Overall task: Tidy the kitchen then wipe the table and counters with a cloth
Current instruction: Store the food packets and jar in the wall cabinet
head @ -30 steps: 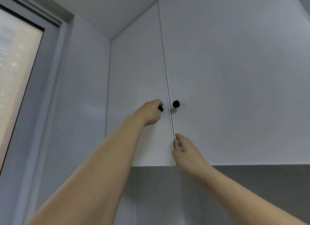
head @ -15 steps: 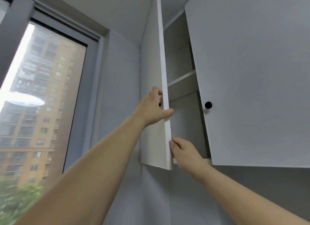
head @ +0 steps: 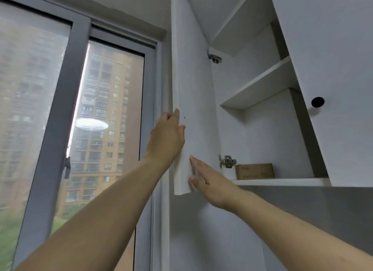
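The white wall cupboard's left door (head: 194, 85) stands swung wide open toward the window. My left hand (head: 166, 137) grips its free edge at mid height, thumb on the inner face and fingers hidden behind the door. My right hand (head: 210, 182) is open, its fingers laid flat against the lower inside of that door. The right door (head: 339, 48), with a black knob (head: 317, 102), is ajar. No cloth is in view.
Inside the cupboard a brown cardboard box (head: 254, 171) lies on the bottom shelf (head: 282, 182); the middle shelf (head: 260, 89) looks bare from below. Metal hinges (head: 227, 161) sit on the left wall. A grey-framed window (head: 80, 109) fills the left side.
The left door went from shut to wide open, pulled leftward by my left hand. My right hand shifted from the door's edge to its inner face. The right door also came ajar.
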Demonstrator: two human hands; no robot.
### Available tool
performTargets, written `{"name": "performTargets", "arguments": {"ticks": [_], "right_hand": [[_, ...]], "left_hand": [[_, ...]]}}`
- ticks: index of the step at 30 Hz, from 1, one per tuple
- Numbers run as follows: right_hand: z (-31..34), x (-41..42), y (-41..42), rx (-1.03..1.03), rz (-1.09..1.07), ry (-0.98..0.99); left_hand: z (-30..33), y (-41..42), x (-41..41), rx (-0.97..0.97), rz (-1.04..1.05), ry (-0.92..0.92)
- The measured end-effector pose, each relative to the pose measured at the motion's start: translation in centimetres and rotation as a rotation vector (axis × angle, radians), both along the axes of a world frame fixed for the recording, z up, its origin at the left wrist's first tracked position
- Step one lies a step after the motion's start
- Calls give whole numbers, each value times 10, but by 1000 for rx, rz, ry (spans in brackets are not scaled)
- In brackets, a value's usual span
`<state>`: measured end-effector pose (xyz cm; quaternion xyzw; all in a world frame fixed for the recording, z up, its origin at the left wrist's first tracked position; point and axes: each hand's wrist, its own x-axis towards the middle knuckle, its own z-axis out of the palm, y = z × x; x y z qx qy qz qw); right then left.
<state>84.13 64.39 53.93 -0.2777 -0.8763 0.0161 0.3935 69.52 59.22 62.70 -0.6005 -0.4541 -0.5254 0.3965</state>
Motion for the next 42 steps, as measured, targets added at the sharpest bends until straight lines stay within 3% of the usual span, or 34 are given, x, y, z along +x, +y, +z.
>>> {"name": "performTargets", "arguments": {"ticks": [4, 11, 19, 22, 27, 35, 42], "right_hand": [[-9, -42, 33, 138, -174, -241], [-14, -102, 84, 224, -272, -379], [-20, -125, 112, 282, -335, -453], [-7, -114, 102, 328, -390, -536], [30, -54, 72, 433, -543, -608], [84, 104, -13, 562, -844, -698], [96, 233, -65, 623, -1152, -1110]], "left_hand": [[-32, 21, -47, -21, -46, -166], [-58, 72, -121, -24, -108, -371], [-71, 105, -153, -25, -104, -413], [-71, 101, -146, -46, -14, -370], [-58, 82, -103, -41, 9, -270], [-46, 56, 34, -318, -354, -258], [-77, 66, 181, -625, -666, -87]]}}
